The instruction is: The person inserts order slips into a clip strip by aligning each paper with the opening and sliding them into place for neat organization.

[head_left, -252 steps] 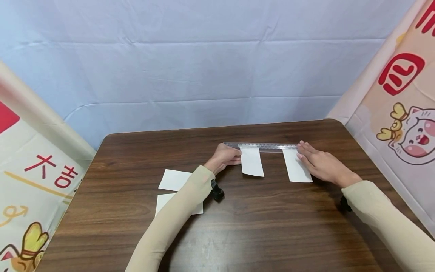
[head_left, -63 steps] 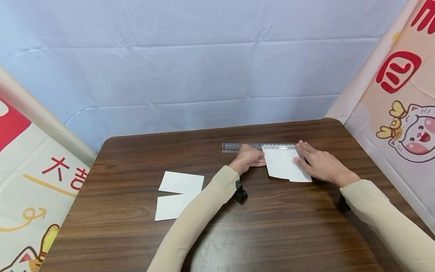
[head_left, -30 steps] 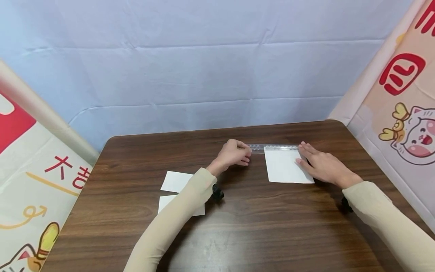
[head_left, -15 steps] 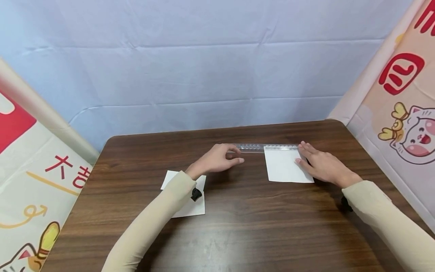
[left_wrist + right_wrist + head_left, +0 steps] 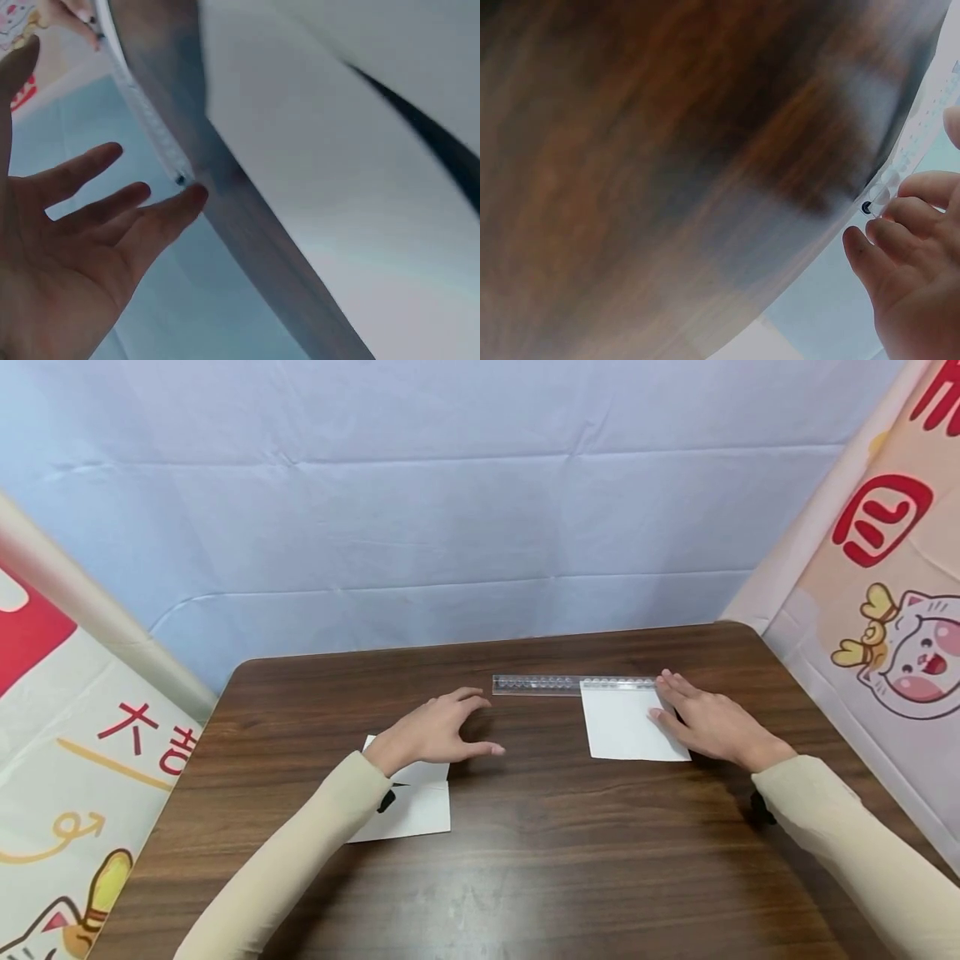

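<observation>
In the head view a clear plastic ruler [image 5: 536,685] lies along the back of the table. White paper [image 5: 630,722] extends from its right half toward the front, its far edge overlapping the ruler. My right hand [image 5: 708,720] rests on the ruler's right end and the paper's right side, fingers straight. Nothing is in my left hand [image 5: 435,731]; its thumb and fingers are spread, left of the ruler's end. Two more white sheets, a front one [image 5: 416,810] and a rear one [image 5: 431,771], lie under the left wrist, partly hidden by it.
The brown wooden table [image 5: 540,860] has its back edge just beyond the ruler. A pale cloth backdrop [image 5: 450,527] hangs behind it. Printed banners stand at the left and at the right [image 5: 900,635]. A black wrist camera [image 5: 386,801] shows by the left cuff.
Two paper pieces once apart on the ruler now form one white area, the left piece having been slid right. My left hand then released and drew back left. My right hand has stayed put.
</observation>
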{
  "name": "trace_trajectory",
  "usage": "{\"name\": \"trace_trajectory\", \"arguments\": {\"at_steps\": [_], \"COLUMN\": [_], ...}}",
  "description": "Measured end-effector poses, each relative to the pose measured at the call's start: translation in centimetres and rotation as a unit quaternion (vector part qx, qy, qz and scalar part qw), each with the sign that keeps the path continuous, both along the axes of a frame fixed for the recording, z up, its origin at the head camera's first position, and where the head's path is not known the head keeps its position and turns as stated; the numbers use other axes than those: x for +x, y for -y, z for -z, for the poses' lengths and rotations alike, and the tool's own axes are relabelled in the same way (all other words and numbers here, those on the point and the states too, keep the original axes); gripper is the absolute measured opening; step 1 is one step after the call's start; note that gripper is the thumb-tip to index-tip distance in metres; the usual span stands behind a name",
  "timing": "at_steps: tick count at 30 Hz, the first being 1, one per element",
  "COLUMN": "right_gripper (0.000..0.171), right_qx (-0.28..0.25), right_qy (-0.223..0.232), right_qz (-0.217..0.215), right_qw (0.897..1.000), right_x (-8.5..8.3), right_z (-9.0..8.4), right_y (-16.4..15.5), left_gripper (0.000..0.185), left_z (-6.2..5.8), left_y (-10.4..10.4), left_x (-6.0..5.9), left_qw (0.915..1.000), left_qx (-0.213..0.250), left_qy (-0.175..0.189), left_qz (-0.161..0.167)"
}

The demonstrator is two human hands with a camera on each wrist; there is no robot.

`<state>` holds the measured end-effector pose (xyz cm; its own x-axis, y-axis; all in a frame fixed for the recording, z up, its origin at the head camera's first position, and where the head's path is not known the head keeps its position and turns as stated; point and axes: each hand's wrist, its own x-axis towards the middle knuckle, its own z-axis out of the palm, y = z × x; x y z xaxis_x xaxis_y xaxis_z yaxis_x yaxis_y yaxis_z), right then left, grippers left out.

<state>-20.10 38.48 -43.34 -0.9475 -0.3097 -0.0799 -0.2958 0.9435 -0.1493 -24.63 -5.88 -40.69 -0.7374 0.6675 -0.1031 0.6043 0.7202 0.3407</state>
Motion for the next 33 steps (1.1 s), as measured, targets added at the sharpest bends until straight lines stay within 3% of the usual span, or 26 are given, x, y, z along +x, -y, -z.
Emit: {"name": "trace_trajectory", "arguments": {"at_steps": [8,24,33], "right_gripper": [0.074,0.073,0.074], "right_qx": [-0.004,-0.002,-0.007], "right_qy": [0.001,-0.003,-0.004], "right_qz": [0.001,0.003,0.001], "right_qw": [1.0,1.0,1.0], "right_x": [0.1,0.1,0.1], "right_z": [0.0,-0.1,0.0], "right_y": [0.1,0.1,0.0], "left_gripper": [0.091,0.101,0.101], "left_z": [0.6,1.9,2.2], "left_y": [3.3,7.5,8.9], "left_x": [0.6,1.3,1.7], "left_qw": [0.998,0.9969,0.9948], "left_qx": [-0.04,-0.066,-0.084], "left_qy": [-0.05,-0.043,-0.057], "left_qz": [-0.001,-0.006,-0.007]}}
